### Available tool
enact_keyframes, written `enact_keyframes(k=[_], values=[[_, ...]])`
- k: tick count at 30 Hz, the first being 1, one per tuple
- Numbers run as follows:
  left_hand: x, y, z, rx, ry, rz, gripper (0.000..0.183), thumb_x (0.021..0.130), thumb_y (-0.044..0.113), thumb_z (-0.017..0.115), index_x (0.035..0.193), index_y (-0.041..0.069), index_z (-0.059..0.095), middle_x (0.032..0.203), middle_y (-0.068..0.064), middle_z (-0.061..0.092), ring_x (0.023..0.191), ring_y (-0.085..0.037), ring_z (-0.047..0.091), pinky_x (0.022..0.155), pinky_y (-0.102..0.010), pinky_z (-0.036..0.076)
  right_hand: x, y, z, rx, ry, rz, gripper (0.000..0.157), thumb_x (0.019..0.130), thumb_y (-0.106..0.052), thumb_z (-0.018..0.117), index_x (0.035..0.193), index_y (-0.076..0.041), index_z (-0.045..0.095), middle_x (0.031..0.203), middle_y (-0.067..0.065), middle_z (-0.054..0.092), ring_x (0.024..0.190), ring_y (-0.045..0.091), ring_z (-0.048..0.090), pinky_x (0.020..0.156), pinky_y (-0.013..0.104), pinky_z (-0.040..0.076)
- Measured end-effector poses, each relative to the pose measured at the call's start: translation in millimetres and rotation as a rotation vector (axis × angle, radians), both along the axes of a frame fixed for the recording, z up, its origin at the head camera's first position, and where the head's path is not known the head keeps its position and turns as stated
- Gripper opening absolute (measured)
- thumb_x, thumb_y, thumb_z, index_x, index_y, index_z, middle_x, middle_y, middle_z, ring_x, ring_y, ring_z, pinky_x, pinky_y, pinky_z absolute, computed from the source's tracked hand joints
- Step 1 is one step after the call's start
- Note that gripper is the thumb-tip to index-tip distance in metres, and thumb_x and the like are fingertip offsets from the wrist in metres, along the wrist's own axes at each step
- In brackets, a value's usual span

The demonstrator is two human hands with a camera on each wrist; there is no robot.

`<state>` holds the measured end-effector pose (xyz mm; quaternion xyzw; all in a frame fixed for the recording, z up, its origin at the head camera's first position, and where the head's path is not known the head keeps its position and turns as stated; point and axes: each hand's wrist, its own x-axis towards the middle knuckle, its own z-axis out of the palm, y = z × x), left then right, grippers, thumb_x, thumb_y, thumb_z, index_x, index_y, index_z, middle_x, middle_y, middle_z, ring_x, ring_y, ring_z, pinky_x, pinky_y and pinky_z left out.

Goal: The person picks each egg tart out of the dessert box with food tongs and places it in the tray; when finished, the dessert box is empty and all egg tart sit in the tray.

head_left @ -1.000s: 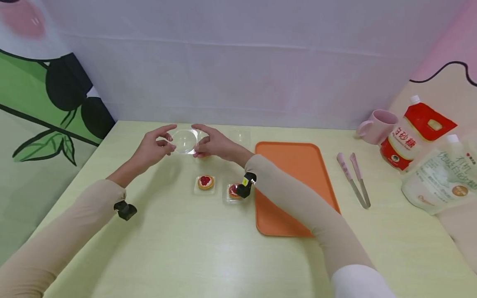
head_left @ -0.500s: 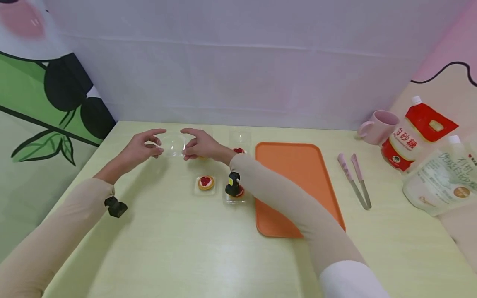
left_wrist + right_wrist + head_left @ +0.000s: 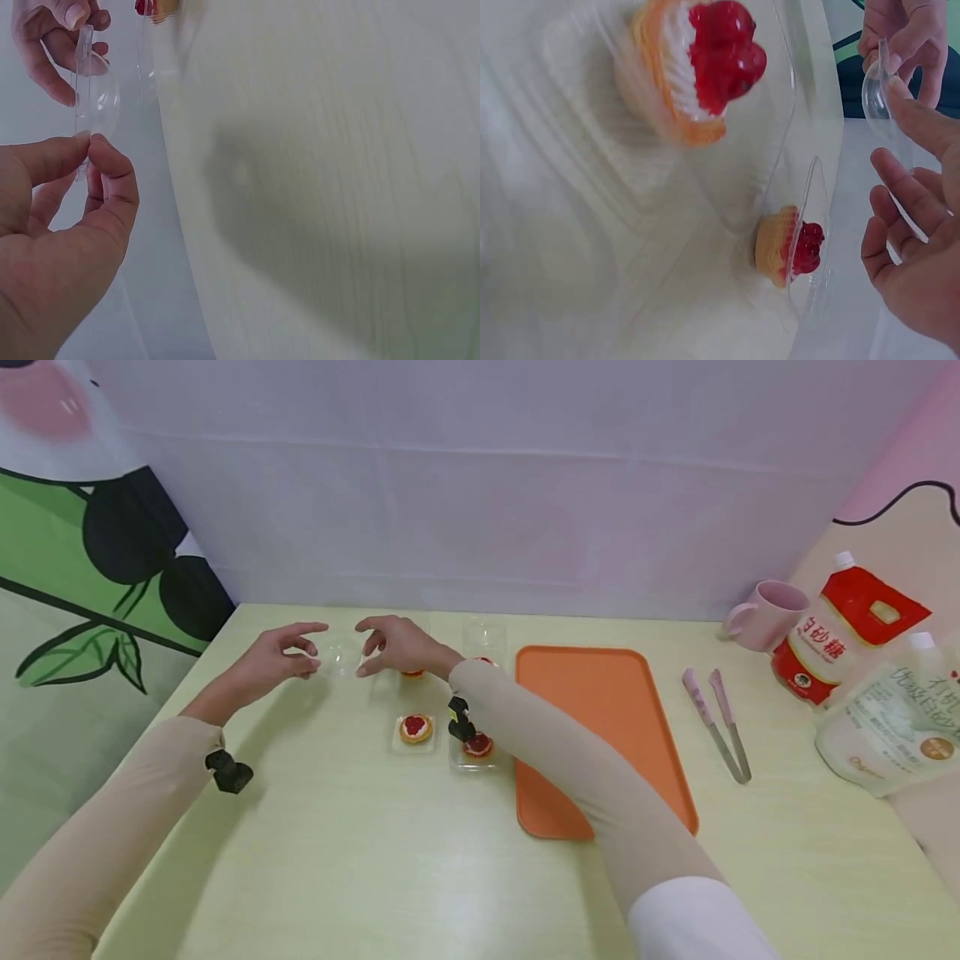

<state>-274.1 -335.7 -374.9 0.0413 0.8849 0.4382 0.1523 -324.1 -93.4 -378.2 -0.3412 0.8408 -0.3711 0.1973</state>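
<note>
A clear plastic lid (image 3: 342,657) with a round dome hangs between both hands above the back left of the table. My left hand (image 3: 272,658) pinches one side, thumb and curled fingers meeting at its rim in the left wrist view. On the opposite side, my right hand (image 3: 401,646) holds the edge, its thumb touching the lid (image 3: 879,97) in the right wrist view. Below the right hand, a red-topped tart (image 3: 416,728) sits in a clear tray. Another tart (image 3: 478,744) lies in clear packaging beside it. Tarts further back are partly hidden by the right hand and sleeve.
An orange tray (image 3: 577,693) lies right of the tarts, partly under the right sleeve. Pink-handled tongs (image 3: 723,727), a pink mug (image 3: 768,614), a red bag (image 3: 840,635) and a pale bag (image 3: 892,718) are at the right. A cloth-covered wall (image 3: 480,527) rises behind the table.
Both hands have moved left together with the lid, mostly in the first half second. The right sleeve has uncovered more of the tarts beneath it.
</note>
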Motion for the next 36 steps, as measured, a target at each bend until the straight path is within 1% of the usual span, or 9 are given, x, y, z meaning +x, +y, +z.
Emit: enact_keyframes(k=[5,10,14,16,20,24,29,32,36], values=[[-2.8,-2.3,-4.6,0.026,-0.025,0.004,0.063,0.1,0.004,0.054,0.157,0.008,0.028,0.109,-0.009,0.047,0.088,-0.013,0.063,0.079,-0.017,0.054,-7.1,-0.5,0.2,0.058,0.043,0.044,0.075,0.086,-0.031,0.079,0.148,-0.009,0.044,0.129,0.007,0.067,0.13,0.023,0.055,0.11,0.029,0.04],[-4.7,-4.2,-7.7,0.028,-0.031,0.005,0.062,0.1,0.004,0.054,0.157,0.009,0.028,0.109,-0.01,0.046,0.088,-0.015,0.063,0.079,-0.017,0.053,-17.8,-4.7,-3.0,0.097,0.104,0.078,0.073,0.086,-0.033,0.079,0.146,-0.008,0.047,0.135,0.007,0.064,0.134,0.02,0.052,0.114,0.03,0.035],[-6.5,-6.1,-15.0,0.05,-0.048,-0.004,0.061,0.1,0.003,0.053,0.156,0.008,0.03,0.11,-0.01,0.046,0.088,-0.014,0.061,0.079,-0.018,0.053,-22.3,-9.3,-8.3,0.18,0.155,0.097,0.071,0.086,-0.034,0.079,0.146,-0.009,0.049,0.139,0.004,0.062,0.135,0.017,0.051,0.115,0.03,0.034],[-7.8,-7.2,-20.3,0.063,-0.058,-0.011,0.06,0.099,0.001,0.053,0.155,0.007,0.031,0.109,-0.01,0.046,0.087,-0.014,0.061,0.079,-0.02,0.053,-22.6,-12.0,-10.4,0.226,0.183,0.109,0.071,0.086,-0.035,0.078,0.146,-0.01,0.049,0.14,0.002,0.061,0.136,0.016,0.051,0.115,0.031,0.034],[-10.1,-8.9,-30.7,0.061,-0.069,-0.016,0.06,0.097,-0.002,0.053,0.154,0.007,0.033,0.107,-0.011,0.047,0.085,-0.012,0.059,0.078,-0.02,0.054,-20.9,-16.7,-12.6,0.284,0.223,0.119,0.07,0.086,-0.036,0.078,0.145,-0.011,0.05,0.141,0.001,0.061,0.134,0.016,0.051,0.115,0.033,0.035],[-10.4,-8.5,-37.9,0.051,-0.072,-0.01,0.059,0.098,-0.001,0.054,0.153,0.007,0.034,0.11,-0.012,0.047,0.084,-0.009,0.058,0.077,-0.019,0.053,-17.9,-19.1,-12.7,0.339,0.257,0.115,0.068,0.086,-0.037,0.078,0.145,-0.014,0.051,0.141,-0.001,0.061,0.134,0.015,0.051,0.114,0.033,0.035],[-10.1,-7.2,-42.9,0.037,-0.079,-0.003,0.058,0.099,0.002,0.055,0.153,0.006,0.033,0.111,-0.013,0.048,0.084,-0.008,0.058,0.077,-0.018,0.052,-15.2,-20.3,-10.7,0.414,0.287,0.144,0.068,0.088,-0.038,0.076,0.147,-0.016,0.05,0.144,-0.002,0.058,0.136,0.016,0.048,0.114,0.038,0.034],[-10.2,-6.8,-44.2,0.039,-0.089,0.009,0.059,0.099,0.003,0.055,0.153,0.006,0.033,0.11,-0.012,0.049,0.084,-0.009,0.058,0.076,-0.018,0.052,-14.1,-21.4,-10.3,0.443,0.286,0.149,0.068,0.089,-0.039,0.075,0.147,-0.016,0.049,0.145,-0.002,0.057,0.137,0.017,0.048,0.114,0.039,0.034],[-11.4,-6.8,-45.4,0.045,-0.107,0.024,0.06,0.1,0.005,0.056,0.154,0.007,0.031,0.109,-0.01,0.05,0.084,-0.009,0.058,0.076,-0.02,0.052,-13.0,-22.7,-10.9,0.45,0.261,0.133,0.068,0.09,-0.038,0.074,0.148,-0.017,0.047,0.146,-0.002,0.056,0.138,0.016,0.046,0.116,0.037,0.033]])
